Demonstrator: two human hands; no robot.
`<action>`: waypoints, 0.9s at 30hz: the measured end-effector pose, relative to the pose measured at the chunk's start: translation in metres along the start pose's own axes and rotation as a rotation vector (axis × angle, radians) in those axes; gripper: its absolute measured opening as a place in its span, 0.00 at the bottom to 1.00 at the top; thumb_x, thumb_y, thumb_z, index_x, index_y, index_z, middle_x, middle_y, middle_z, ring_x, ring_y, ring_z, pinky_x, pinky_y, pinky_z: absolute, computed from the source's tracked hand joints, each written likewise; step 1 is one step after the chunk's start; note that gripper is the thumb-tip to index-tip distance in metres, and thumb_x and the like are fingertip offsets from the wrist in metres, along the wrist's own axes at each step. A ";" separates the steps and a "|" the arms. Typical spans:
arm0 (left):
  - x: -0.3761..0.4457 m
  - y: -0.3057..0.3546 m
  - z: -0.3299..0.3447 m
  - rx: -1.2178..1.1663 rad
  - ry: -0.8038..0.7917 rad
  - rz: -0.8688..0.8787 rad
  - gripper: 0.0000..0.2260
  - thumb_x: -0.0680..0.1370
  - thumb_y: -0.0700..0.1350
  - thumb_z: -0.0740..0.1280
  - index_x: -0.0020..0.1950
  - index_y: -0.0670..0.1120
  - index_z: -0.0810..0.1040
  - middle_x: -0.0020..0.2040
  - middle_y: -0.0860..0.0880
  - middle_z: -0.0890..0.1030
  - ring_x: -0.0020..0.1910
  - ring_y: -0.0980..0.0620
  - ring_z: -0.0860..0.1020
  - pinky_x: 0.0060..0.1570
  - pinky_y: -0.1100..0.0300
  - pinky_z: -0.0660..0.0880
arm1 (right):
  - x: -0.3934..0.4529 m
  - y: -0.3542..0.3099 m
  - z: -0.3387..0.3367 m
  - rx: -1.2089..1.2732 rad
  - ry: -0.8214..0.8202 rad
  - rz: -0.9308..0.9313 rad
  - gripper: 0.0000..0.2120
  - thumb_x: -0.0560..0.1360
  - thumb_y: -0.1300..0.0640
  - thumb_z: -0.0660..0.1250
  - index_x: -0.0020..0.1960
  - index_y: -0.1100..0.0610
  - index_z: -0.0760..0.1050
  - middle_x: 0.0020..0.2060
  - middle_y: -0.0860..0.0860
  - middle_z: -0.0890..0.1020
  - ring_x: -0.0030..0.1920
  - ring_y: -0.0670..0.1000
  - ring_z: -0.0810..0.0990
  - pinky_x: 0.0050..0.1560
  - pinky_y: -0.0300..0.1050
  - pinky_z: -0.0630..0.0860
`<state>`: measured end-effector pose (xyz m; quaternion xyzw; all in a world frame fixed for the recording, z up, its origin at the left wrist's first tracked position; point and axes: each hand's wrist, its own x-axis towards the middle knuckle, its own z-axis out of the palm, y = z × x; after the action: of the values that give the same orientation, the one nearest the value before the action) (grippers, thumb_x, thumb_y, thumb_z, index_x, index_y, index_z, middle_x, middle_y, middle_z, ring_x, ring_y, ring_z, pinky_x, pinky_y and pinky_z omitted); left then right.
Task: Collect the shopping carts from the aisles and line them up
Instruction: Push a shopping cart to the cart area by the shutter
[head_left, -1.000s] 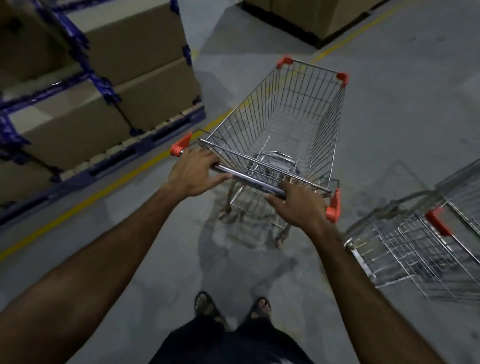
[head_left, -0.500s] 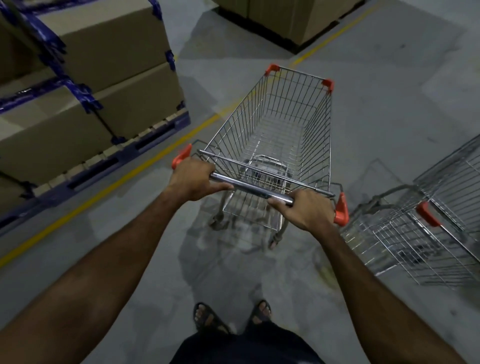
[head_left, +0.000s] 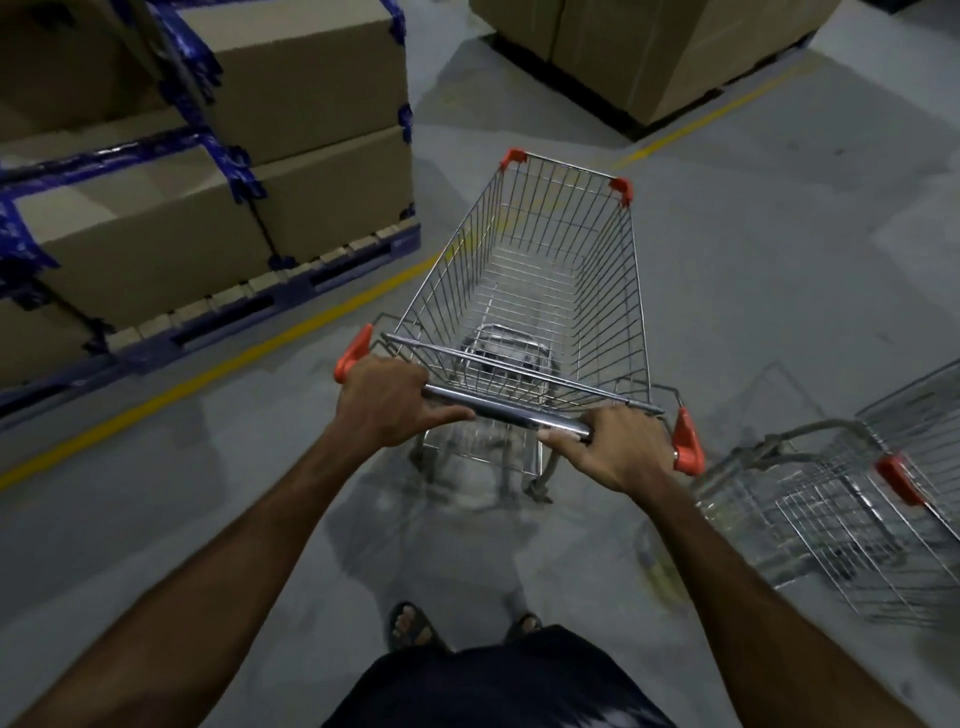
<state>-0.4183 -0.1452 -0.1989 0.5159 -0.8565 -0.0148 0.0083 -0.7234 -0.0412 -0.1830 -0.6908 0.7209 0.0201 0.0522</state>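
Now, both hands are on the bar: the left hand (head_left: 387, 402) is wrapped around the left end of the chrome handle (head_left: 506, 413), and the right hand (head_left: 613, 447) is closed over the right end, thumbs tucked under. The shopping cart (head_left: 540, 291) sits straight ahead on the grey floor (head_left: 779, 270), wire basket open to the camera and carrying no goods; only the folded child-seat flap lies against its rear wall. Orange plastic caps mark all four corners.

Off to the right, a second cart (head_left: 857, 499) stands just beside the pushed one, its frame blurred, its basket also showing nothing inside as far as I can tell. To the left, stacked cardboard boxes (head_left: 270, 171) bound with blue strapping rest on a blue pallet (head_left: 291, 291), sealed shut, contents hidden. More boxes (head_left: 649, 47) sit on a dark pallet at the top. A yellow floor line (head_left: 218, 366) runs diagonally between the left pallet and the cart. Sandalled feet (head_left: 410, 626) show at the bottom.

Against a second ago, the cart has swung round: its nose pointed up and to the right, and it now points nearly straight ahead. The grip is unchanged, both hands clamped in the same spots. The second cart has slid closer to the right hand, and the box stack looms larger on the left.
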 end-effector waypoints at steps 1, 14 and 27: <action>-0.010 -0.005 -0.001 0.002 -0.007 -0.030 0.44 0.66 0.88 0.40 0.32 0.51 0.74 0.27 0.55 0.73 0.27 0.58 0.72 0.48 0.55 0.79 | 0.003 -0.007 -0.002 -0.003 -0.004 -0.023 0.42 0.70 0.14 0.46 0.32 0.52 0.72 0.26 0.45 0.75 0.29 0.47 0.76 0.35 0.43 0.73; -0.160 -0.086 -0.022 0.046 0.000 -0.484 0.37 0.69 0.86 0.49 0.34 0.53 0.73 0.30 0.55 0.76 0.31 0.57 0.75 0.41 0.57 0.70 | 0.055 -0.148 -0.009 -0.025 -0.059 -0.509 0.38 0.71 0.15 0.50 0.31 0.50 0.69 0.25 0.44 0.73 0.27 0.43 0.71 0.31 0.39 0.63; -0.311 -0.110 -0.031 0.035 0.211 -1.067 0.34 0.71 0.81 0.62 0.42 0.51 0.88 0.24 0.53 0.75 0.28 0.52 0.78 0.53 0.51 0.77 | 0.092 -0.331 0.001 -0.092 -0.068 -1.055 0.43 0.68 0.13 0.43 0.35 0.51 0.74 0.28 0.46 0.77 0.31 0.45 0.76 0.42 0.43 0.76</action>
<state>-0.1748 0.0774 -0.1716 0.8776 -0.4706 0.0493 0.0768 -0.3965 -0.1470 -0.1795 -0.9601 0.2716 0.0452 0.0481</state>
